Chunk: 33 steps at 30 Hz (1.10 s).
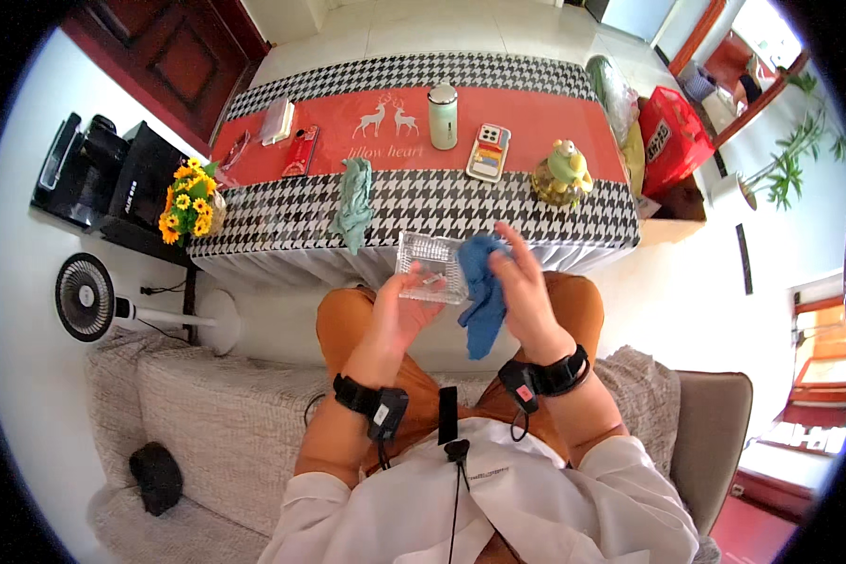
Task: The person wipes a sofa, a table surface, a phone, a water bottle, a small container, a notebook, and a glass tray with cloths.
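Above my knees, just off the table's near edge, my left hand (406,310) grips a clear glass dish (421,254) with a ribbed wall, tilted so that its inside shows. My right hand (528,291) is closed on a blue cloth (484,320), which bunches over the dish's right side and hangs down below it. A green cloth (353,202) lies crumpled on the table, its end drooping over the near edge.
On the table (282,211) are a mint bottle (443,122), a phone (489,153), a figurine-topped jar (564,177), a red packet (300,152) and a white box (277,122). Sunflowers (190,202) and a fan (86,296) stand left. A red bag (672,132) stands right.
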Motion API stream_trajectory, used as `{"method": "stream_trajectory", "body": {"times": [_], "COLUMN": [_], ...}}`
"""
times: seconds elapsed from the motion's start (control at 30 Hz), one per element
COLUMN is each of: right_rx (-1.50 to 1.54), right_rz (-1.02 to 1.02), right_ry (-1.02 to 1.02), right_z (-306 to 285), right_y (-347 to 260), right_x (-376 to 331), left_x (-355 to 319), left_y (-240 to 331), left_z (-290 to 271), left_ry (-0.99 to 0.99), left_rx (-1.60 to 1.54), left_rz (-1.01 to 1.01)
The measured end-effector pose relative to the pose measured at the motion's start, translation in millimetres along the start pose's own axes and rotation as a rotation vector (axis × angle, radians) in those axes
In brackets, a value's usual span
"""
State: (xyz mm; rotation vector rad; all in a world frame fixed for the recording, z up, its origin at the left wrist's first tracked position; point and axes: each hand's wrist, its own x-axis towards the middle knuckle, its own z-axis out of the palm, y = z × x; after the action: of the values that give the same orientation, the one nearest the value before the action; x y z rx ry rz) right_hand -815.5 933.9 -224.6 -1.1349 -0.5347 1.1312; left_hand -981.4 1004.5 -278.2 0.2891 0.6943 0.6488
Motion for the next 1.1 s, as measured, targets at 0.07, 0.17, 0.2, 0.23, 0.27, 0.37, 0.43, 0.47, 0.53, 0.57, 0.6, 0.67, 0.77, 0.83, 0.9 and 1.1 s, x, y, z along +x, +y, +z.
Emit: {"method": "stream_trajectory", "body": {"times": [0.07,0.17,0.2,0.23,0.27,0.37,0.43,0.47,0.53,0.57,0.6,0.67,0.77,0.83,0.9,1.1], "right_rx": [0.266,0.193,0.166,0.118,0.083,0.461,0.405,0.322,0.154,0.137,0.037,-0.081,-0.465,-0.824,-1.25,-1.885], "right_rz": [0.001,0.092,0.089,0.096,0.11,0.182,0.139,0.1,0.043,0.054,0.014,-0.054,-0.262,-0.215,-0.462,-0.431], "right_ry": [0.098,-0.005,-0.008,0.035,0.058,0.054,0.006,0.047,0.101,0.097,0.104,0.167,0.083,0.016,-0.199,-0.61], "right_z": [-14,-54,-61,-68,-66,-43,-31,-20,10,19,23,42,81,100,102,96], "right_y": [-10,-10,0,8,15,-13,-19,-22,-26,-23,-21,-9,19,54,113,197], "right_x": [18,30,33,35,41,51,69,79,101,115,130,164,223,266,305,352], "left_x": [32,76,90,108,132,168,198,212,231,237,235,221,193,180,173,187], "left_y": [2,4,5,6,8,-1,2,1,5,8,14,33,90,110,120,158], "left_z": [-19,-30,-34,-36,-52,-45,-50,-53,-62,-63,-55,-57,-87,-111,-128,-178], "left_ry": [0.056,0.161,0.162,0.16,0.252,0.209,0.243,0.16,0.068,0.054,0.093,0.25,0.491,0.573,0.568,0.795], "left_rx": [0.002,-0.008,0.144,0.294,0.332,0.278,0.328,0.4,0.613,0.752,1.061,1.361,1.494,1.637,1.896,1.535], "left_rz": [0.015,0.009,0.035,0.064,-0.026,0.001,0.011,0.02,0.073,0.113,0.278,0.625,0.946,1.027,0.792,0.738]}}
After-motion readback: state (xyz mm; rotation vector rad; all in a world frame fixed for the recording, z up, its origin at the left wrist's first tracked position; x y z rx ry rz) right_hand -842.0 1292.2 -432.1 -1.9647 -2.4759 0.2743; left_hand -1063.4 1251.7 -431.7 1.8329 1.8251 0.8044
